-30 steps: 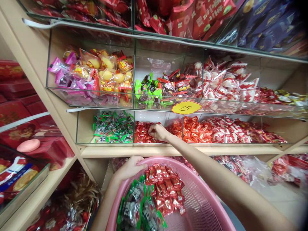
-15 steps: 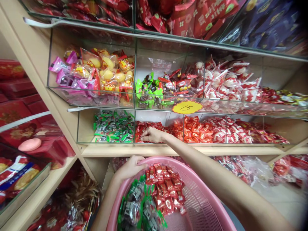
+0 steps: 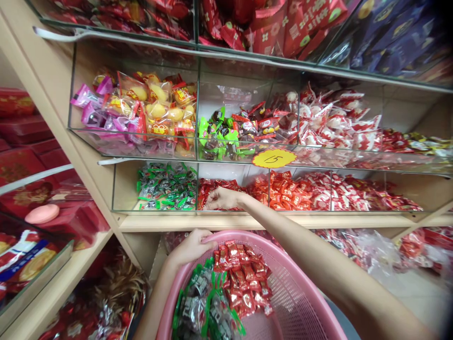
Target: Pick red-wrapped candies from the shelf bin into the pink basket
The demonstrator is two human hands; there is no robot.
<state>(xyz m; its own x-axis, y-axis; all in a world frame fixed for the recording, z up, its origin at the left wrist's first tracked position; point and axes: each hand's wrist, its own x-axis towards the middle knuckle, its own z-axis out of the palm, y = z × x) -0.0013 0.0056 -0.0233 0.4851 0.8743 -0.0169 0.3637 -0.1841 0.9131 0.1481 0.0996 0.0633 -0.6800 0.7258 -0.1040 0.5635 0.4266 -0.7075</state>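
Observation:
My left hand (image 3: 194, 246) grips the rim of a pink plastic basket (image 3: 307, 288) at its far left side, fingers closed over the edge. Inside the basket lie red-wrapped candies (image 3: 244, 278) and clear packets with green ends (image 3: 203, 302). My right hand (image 3: 223, 198) reaches into a lower shelf compartment among small red-wrapped candies (image 3: 208, 188). Its fingers point down and are bent together; whether a candy is between them cannot be made out.
Clear-fronted compartments hold green-ended candies (image 3: 166, 186), orange-red candies (image 3: 288, 189) and yellow packets (image 3: 159, 106). A yellow tag (image 3: 274, 158) marked 15 hangs above. The wooden shelf edge (image 3: 300, 222) runs between basket and bins. Red boxes (image 3: 38, 160) stand left.
My right hand has shifted very slightly left within the red candies, its fingers drawn a little more together. My left hand and the basket have stayed in place.

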